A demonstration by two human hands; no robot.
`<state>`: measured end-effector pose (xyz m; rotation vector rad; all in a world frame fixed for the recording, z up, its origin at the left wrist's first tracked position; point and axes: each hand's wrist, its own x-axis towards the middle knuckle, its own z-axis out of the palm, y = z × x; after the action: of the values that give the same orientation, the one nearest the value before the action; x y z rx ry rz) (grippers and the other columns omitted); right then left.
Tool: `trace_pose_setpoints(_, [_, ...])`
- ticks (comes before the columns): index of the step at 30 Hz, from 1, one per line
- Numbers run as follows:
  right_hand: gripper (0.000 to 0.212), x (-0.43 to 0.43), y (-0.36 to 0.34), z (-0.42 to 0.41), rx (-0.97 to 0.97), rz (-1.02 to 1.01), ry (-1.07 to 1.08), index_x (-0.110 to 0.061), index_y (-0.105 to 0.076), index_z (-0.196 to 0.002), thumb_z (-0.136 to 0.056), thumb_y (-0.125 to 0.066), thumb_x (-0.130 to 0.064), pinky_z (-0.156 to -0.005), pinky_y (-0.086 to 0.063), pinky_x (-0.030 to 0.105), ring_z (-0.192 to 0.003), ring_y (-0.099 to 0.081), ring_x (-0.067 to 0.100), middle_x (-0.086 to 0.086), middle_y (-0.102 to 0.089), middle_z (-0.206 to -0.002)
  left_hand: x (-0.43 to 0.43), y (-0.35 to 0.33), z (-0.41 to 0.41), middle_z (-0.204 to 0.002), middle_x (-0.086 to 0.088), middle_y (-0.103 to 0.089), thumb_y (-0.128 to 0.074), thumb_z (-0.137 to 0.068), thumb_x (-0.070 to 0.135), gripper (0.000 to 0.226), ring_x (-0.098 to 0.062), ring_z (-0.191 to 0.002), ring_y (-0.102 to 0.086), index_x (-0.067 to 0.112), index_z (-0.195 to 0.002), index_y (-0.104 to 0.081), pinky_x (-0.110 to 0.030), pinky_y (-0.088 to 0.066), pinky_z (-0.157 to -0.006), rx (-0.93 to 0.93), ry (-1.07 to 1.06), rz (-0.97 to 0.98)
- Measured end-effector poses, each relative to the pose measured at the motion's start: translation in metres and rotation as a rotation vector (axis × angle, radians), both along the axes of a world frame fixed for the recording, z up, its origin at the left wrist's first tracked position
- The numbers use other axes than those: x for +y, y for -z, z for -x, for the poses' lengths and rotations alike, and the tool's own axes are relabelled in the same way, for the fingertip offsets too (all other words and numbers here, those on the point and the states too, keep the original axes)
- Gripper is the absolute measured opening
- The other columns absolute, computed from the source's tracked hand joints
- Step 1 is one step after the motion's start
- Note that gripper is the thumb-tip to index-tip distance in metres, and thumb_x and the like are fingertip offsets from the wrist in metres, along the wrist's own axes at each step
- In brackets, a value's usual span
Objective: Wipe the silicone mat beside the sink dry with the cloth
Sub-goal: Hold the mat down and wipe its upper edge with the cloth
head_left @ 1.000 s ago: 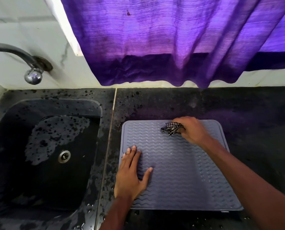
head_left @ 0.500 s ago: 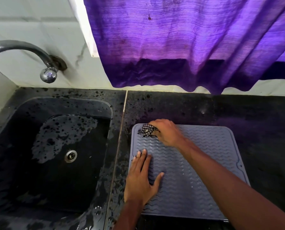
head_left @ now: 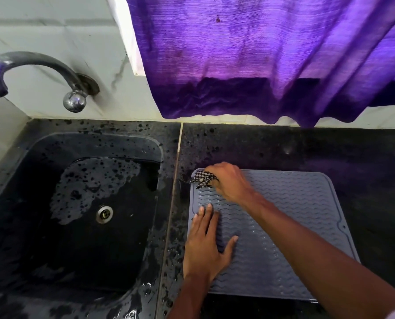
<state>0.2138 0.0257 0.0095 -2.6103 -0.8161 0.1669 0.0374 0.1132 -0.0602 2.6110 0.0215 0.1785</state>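
Most of the checked cloth (head_left: 203, 179) is buried under the right hand (head_left: 229, 181), so its full size cannot be told. The right forearm covers a diagonal strip of the silicone mat (head_left: 295, 203), and the left hand (head_left: 205, 247) covers part of its near-left area. The sink (head_left: 88, 146) and the tap (head_left: 31, 65) are cut off at the left edge.

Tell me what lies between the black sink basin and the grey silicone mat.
In the head view, only a wet strip of black speckled countertop with a pale seam separates the black sink basin from the grey silicone mat.
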Motion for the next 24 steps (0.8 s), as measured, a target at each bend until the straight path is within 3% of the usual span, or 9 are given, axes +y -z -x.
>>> trace_pose_setpoints(4, [0.034, 0.011, -0.003, -0.007, 0.112, -0.027, -0.003, -0.020, -0.068, -0.112, -0.080, -0.069, -0.009, -0.081, -0.051, 0.035, -0.099, -0.064, 0.025, 0.004, -0.072, -0.102, 0.000, -0.001, 0.000, -0.163, 0.000, -0.028, -0.044, -0.095, 0.069, 0.078, -0.017, -0.153, -0.021, 0.014, -0.150, -0.045, -0.037, -0.025, -0.122, 0.003, -0.006, -0.014])
trace_pose_setpoints(7, [0.038, 0.015, -0.012, -0.020, 0.227, -0.120, 0.085, -0.021, -0.067, -0.115, -0.079, -0.073, -0.010, -0.089, -0.053, 0.036, -0.104, -0.066, 0.022, 0.004, -0.072, -0.107, -0.001, -0.002, 0.000, -0.163, 0.000, -0.030, -0.045, -0.094, 0.068, 0.078, -0.018, -0.152, -0.021, 0.014, -0.149, -0.045, -0.038, -0.027, -0.122, 0.005, -0.011, -0.016])
trace_pose_setpoints(12, [0.049, 0.031, -0.014, -0.017, 0.198, -0.068, 0.175, -0.030, -0.057, -0.126, -0.081, -0.075, -0.022, -0.090, -0.054, 0.037, -0.101, -0.067, 0.026, 0.008, -0.071, -0.110, -0.001, -0.003, 0.000, -0.162, -0.001, -0.032, -0.042, -0.095, 0.069, 0.077, -0.017, -0.152, -0.023, 0.013, -0.149, -0.046, -0.039, -0.029, -0.121, 0.005, -0.018, -0.003])
trace_pose_setpoints(19, [0.037, 0.047, -0.009, 0.000, 0.126, 0.008, 0.216, -0.025, -0.066, -0.117, -0.081, -0.071, -0.020, -0.088, -0.054, 0.040, -0.098, -0.067, 0.033, 0.011, -0.073, -0.102, -0.001, -0.002, 0.000, -0.159, -0.002, -0.037, -0.041, -0.096, 0.068, 0.076, -0.016, -0.151, -0.027, 0.012, -0.147, -0.050, -0.029, -0.019, -0.123, -0.047, -0.043, 0.079])
trace_pose_setpoints(24, [0.029, 0.049, -0.012, 0.010, 0.151, 0.028, 0.190, -0.021, -0.071, -0.107, -0.078, -0.071, -0.016, -0.080, -0.058, 0.042, -0.091, -0.068, 0.035, 0.014, -0.072, -0.094, -0.002, 0.003, -0.001, -0.141, -0.009, -0.059, -0.057, -0.093, 0.054, 0.062, -0.021, -0.139, -0.045, 0.006, -0.132, -0.063, -0.040, -0.038, -0.115, -0.146, -0.074, 0.134])
